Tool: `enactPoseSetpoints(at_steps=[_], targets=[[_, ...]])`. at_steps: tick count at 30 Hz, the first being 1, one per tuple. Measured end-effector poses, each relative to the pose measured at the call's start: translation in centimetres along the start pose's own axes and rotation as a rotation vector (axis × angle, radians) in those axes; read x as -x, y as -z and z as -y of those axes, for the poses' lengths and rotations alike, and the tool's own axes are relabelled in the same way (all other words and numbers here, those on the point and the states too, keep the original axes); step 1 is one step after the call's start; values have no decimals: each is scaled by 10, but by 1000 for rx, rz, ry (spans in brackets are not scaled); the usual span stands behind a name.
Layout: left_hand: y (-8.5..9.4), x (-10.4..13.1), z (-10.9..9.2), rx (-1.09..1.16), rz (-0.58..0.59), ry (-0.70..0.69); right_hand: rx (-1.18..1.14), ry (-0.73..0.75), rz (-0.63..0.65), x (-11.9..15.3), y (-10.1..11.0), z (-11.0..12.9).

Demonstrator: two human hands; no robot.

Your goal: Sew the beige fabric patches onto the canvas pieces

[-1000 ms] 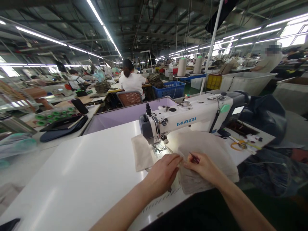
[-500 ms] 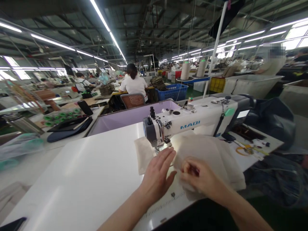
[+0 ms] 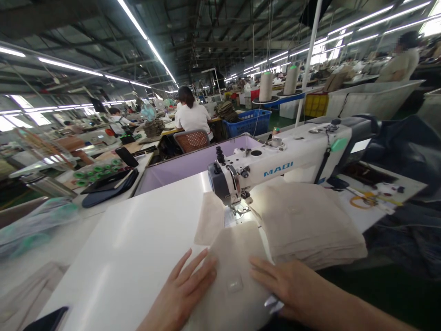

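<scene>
l hand (image 3: 184, 289) lies palm down, fingers spread & nearly straight, on l edge of a beige cloth panel (image 3: 237, 248); pressing, not gripping. r hand (image 3: 282, 282) is half curled: fingertips on panel's r side, w/ a small metal tool (image 3: 274, 303) held under the palm. tool is blurred, its other end hidden by the hand, so exact type unclear; r hand's lower fingers are hidden too.

panel is on the white table (image 3: 138, 243), in front of the sewing machine (image 3: 285, 161), far edge just short of the presser foot; near end cut off by bottom of frame. small pale patch (image 3: 234, 284) on it, details washed out. smaller beige piece (image 3: 209, 218) sits to l of the foot, partly covered by the panel. cloth stack (image 3: 310, 220) on r, back part hidden behind machine arm.

dark flat object (image 3: 48, 319) bottom l, cut off, can't id. co-worker in white top (image 3: 193, 117) faces away, hands out of sight.
</scene>
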State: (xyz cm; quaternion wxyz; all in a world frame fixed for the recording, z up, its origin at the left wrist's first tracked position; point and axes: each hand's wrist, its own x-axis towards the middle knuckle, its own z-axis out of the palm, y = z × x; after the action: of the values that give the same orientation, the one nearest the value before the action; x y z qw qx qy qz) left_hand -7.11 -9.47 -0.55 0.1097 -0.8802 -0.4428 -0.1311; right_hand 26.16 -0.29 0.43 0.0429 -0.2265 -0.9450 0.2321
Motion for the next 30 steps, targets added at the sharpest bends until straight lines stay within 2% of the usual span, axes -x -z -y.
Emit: enactPoseSetpoints(at_steps=[3,6,8,10,13,17,19,22,24,27,30], targets=[[13,5,-2,-54,-81,89,-6,9,-6,-4,0,4],[24,-3,-5,17,-123,128,-127,28,-1,-7,8,7],[29,-9,-8,56,-94,63,-167,34,-5,-6,12,6],[31,-12,-11,74,-12,-14,-180,37,-8,-2,13,5],[30,-11,-20,109,83,18,-196,31,-16,3,11,3],[28,-11,-30,231,75,165,-292,4,-81,-2,7,3],[25,-15,-28,349,76,348,-393,-122,-145,-13,5,4],[20,-26,-18,498,68,726,-584,-400,-286,-33,5,6],[17,-32,-11,528,61,867,-697,-522,-358,-42,2,6],[14,-34,-8,485,61,907,-800,-594,-458,-47,-9,5],[11,-31,-9,462,64,917,-770,-581,-603,-46,-22,3]])
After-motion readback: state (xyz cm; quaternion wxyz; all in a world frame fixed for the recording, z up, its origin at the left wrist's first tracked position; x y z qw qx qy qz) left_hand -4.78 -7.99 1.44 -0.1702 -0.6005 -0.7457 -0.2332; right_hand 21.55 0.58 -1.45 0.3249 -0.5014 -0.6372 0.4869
